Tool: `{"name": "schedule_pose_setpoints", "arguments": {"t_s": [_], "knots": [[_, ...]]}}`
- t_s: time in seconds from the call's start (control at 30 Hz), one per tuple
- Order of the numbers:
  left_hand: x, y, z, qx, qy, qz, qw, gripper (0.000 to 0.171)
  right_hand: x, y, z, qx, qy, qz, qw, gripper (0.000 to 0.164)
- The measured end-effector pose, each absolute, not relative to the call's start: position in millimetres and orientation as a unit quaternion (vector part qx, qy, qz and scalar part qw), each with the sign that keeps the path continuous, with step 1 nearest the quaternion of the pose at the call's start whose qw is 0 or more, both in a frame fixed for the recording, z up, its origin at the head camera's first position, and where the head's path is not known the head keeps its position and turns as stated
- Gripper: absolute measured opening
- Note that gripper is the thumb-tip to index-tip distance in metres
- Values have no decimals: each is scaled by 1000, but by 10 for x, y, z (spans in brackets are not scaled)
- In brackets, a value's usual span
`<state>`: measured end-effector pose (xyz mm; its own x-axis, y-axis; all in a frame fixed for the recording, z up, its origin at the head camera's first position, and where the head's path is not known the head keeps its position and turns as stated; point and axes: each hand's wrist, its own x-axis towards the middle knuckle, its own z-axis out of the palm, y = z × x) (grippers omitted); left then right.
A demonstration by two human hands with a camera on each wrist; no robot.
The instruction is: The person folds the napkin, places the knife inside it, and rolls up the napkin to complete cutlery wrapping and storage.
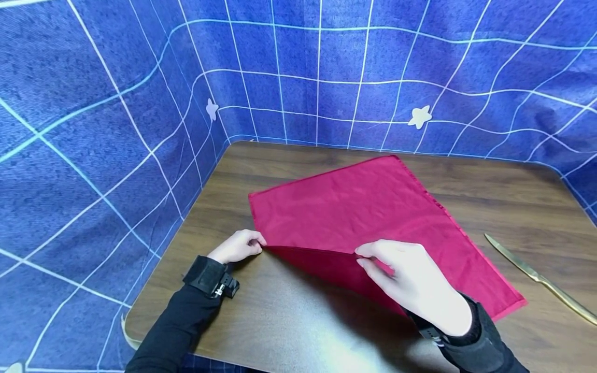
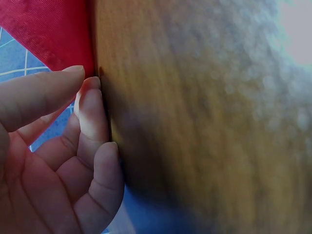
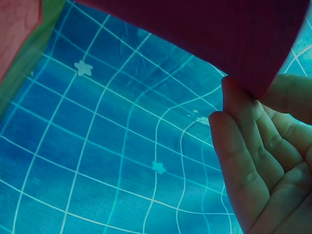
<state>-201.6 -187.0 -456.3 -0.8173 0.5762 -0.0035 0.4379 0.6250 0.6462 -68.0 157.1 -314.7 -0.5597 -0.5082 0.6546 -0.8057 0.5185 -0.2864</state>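
A red cloth napkin [image 1: 336,212] lies on the wooden table, its near edge raised between the two hands. My left hand [image 1: 239,246] pinches one corner close to the tabletop; in the left wrist view, thumb and index finger meet on the red fabric [image 2: 53,29]. With thumb and fingertips, my right hand [image 1: 415,280] pinches another corner, held up above the table. The dark underside of the lifted part [image 3: 219,39] shows in the right wrist view, tapering to the pinched tip. Below the raised edge a shadow falls on the wood.
A gold table knife [image 1: 536,277] lies on the wooden table [image 1: 224,191] to the right of the napkin. Blue grid-patterned fabric [image 1: 298,62] with white stars surrounds the back and left side of the table. Black bands circle both wrists.
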Motion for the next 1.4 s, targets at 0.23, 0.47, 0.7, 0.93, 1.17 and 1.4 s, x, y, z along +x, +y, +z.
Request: {"name": "schedule_pose_setpoints", "arguments": {"t_s": [0.23, 0.47, 0.7, 0.93, 1.17, 1.4], "knots": [[-2016, -1865, -4559, 283, 897, 325, 101, 18, -650, 1652, -3048, 391, -837, 285, 254, 34], [-2016, -1861, -4543, 278, 900, 321, 100, 18, -646, 1753, -2969, 387, -842, 282, 251, 34], [-2021, -1858, -4531, 271, 903, 318, 97, 18, -613, 1840, -2893, 377, -841, 285, 262, 40], [-2040, -1860, -4548, 278, 903, 316, 87, 19, -583, 1992, -2869, 373, -847, 267, 270, 28], [-2041, -1854, -4527, 276, 907, 309, 80, 15, -558, 2184, -2861, 347, -845, 248, 322, 19], [-2023, -1843, -4511, 271, 909, 305, 83, 13, -504, 2347, -2814, 329, -841, 271, 334, 24]]}}
